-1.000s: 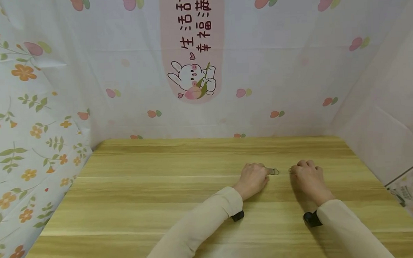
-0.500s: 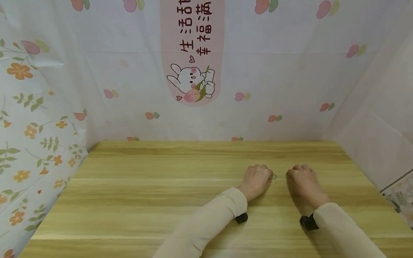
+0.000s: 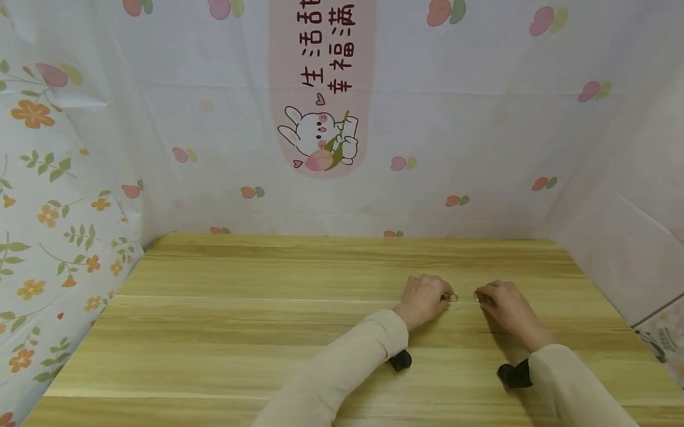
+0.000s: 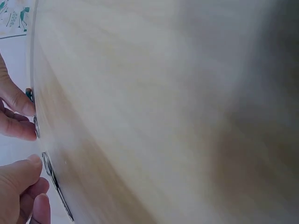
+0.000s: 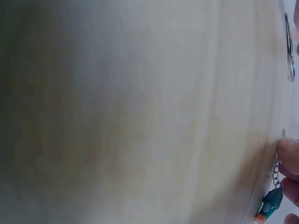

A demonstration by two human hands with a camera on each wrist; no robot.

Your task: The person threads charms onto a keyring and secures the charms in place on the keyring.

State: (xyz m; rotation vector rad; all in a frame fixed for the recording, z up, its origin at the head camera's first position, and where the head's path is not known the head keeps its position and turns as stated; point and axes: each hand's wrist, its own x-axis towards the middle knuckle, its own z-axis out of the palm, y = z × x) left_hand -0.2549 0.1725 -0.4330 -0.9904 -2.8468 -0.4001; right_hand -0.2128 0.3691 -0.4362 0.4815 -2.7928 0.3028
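Note:
In the head view my left hand [image 3: 426, 298] holds a slim metal piece with a ring [image 3: 452, 298] at its fingertips, the ring pointing right. The left wrist view shows this metal piece [image 4: 57, 189] edge-on, close over the table, with the thumb tip beside its ring end. Across a small gap, my right hand [image 3: 508, 305] pinches the ring end [image 5: 282, 134] of a keychain between thumb and fingers. In the right wrist view a short chain [image 5: 276, 176] runs from it to a small dark teal figure [image 5: 272, 199] with an orange end.
Both hands are over the right half of a wood-grain table [image 3: 239, 345]. A white patterned cloth [image 3: 459, 138] rises behind its far edge, and a floral cloth [image 3: 45, 239] stands on the left. Black wrist cameras [image 3: 515, 375] sit under the sleeves.
The head view has shifted slightly. The flat metal part at my left fingertips has become mostly hidden, with its ring showing now. Both hands stay close together; the right fingers have shifted a little around the keychain.

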